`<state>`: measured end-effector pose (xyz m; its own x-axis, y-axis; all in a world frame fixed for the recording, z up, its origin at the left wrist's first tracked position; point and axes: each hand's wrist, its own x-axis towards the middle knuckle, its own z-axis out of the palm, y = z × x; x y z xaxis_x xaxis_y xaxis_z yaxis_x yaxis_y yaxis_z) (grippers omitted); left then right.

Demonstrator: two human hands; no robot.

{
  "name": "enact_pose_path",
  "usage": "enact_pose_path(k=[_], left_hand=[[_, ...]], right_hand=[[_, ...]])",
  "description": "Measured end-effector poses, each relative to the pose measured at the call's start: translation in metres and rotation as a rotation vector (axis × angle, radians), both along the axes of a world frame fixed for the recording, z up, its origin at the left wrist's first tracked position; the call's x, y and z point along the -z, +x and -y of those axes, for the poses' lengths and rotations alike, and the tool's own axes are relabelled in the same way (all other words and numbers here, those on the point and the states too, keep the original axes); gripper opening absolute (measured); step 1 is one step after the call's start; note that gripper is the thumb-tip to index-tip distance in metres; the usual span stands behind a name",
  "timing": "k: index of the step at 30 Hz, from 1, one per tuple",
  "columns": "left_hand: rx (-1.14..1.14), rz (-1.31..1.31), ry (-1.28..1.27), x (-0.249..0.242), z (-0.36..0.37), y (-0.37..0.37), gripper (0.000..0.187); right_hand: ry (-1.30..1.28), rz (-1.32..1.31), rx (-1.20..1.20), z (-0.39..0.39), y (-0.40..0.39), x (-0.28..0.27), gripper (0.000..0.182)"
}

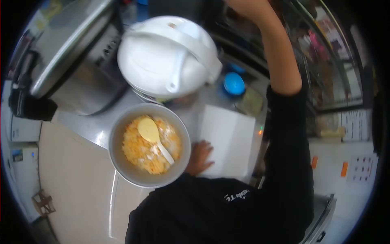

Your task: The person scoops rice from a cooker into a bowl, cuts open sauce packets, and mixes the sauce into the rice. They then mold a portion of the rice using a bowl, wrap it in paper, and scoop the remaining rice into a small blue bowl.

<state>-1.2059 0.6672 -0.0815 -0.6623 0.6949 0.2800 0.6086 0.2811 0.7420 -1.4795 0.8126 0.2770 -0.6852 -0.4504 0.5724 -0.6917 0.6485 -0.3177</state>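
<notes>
My left hand (199, 157) lies with fingers spread beside a round metal pot (117, 162), its fingertips over the edge of a white flat board or lid (228, 140). Inside the pot is yellowish-orange rice (136, 148), with a pale rice paddle (148, 131) lying on top. My right arm stretches up to the top edge, where my right hand (243, 6) is mostly cut off and blurred, so its fingers and anything in them are hidden.
Behind the pot stands a white rice cooker (150, 61) with a white paddle (175, 71) on its lid. A large steel pot (81, 89) is at the left. A blue lid (234, 83) sits near the white board. Glass-fronted shelving (329, 53) rises on the right.
</notes>
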Motion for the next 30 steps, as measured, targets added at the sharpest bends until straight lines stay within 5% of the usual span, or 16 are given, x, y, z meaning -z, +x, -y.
enact_pose_path(k=[5, 8, 11, 18, 21, 24, 27, 30], left_hand=[[-0.027, -0.093, -0.127, -0.015, -0.004, 0.003, 0.053], [-0.025, -0.127, -0.162, -0.024, -0.006, 0.003, 0.052], [-0.024, -0.159, -0.194, -0.027, -0.007, 0.006, 0.05], [-0.042, -0.215, -0.233, -0.03, -0.007, 0.011, 0.049], [-0.052, -0.198, -0.203, -0.029, -0.005, 0.013, 0.049], [-0.066, -0.176, -0.164, -0.026, -0.003, 0.01, 0.049], [-0.068, -0.142, -0.101, -0.023, 0.001, 0.017, 0.049], [-0.121, -0.073, 0.066, -0.05, -0.003, 0.026, 0.046]], right_hand=[[0.113, 0.059, 0.538, -0.138, 0.133, 0.15, 0.062], [0.333, 0.507, 0.743, -0.204, 0.167, 0.255, 0.118], [0.596, 0.795, 0.879, -0.189, 0.182, 0.258, 0.125], [0.45, 0.839, 0.655, -0.22, 0.181, 0.266, 0.122], [0.59, 0.728, 0.639, -0.184, 0.212, 0.276, 0.128], [0.752, 0.388, 0.776, -0.148, 0.215, 0.248, 0.109], [0.603, 0.153, 0.614, -0.141, 0.161, 0.255, 0.059], [0.875, -0.003, 0.598, -0.15, 0.108, 0.301, 0.017]])
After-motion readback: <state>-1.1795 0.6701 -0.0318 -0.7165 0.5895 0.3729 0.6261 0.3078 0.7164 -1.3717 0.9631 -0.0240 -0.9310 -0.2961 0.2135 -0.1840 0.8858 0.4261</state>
